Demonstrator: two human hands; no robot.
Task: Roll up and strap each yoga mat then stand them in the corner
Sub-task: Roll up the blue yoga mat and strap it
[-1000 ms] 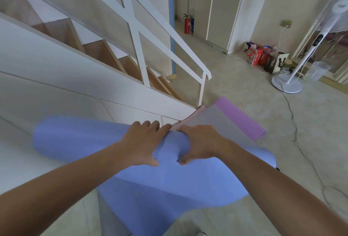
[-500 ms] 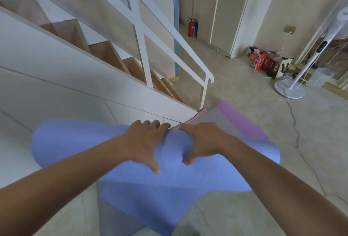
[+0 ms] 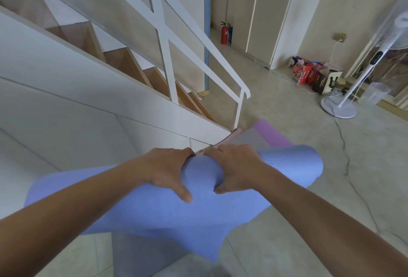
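Both hands on the blue mat (image 3: 154, 214), held up off the floor, part rolled. Left hand (image 3: 164, 170) and right hand (image 3: 237, 169) sit close together at mid-roll, fingers curled over the far side, thumbs hooked on the near side, so each is clamped around the roll. Short bare stretch of roll between them.

Roll runs left-low to right-high. Right end (image 3: 309, 164) is a tight cylinder edge, free in air. Left end looser, wider. A loose flap hangs below the roll, its lower edge ragged toward bottom centre.

Beyond the hands: grey mat (image 3: 249, 138) flat on the floor with purple mat (image 3: 271, 132) under it, showing along its far and right edges; a pink edge (image 3: 229, 138) along its left side, hard against the stair panel (image 3: 88, 111).

Left side is blocked by the stair panel and white railing (image 3: 220, 69). Right is open tiled floor (image 3: 364, 166), except a cable (image 3: 344, 150) trailing across it from the fan base (image 3: 339, 106). Bags (image 3: 309, 75) sit by the far wall, well clear
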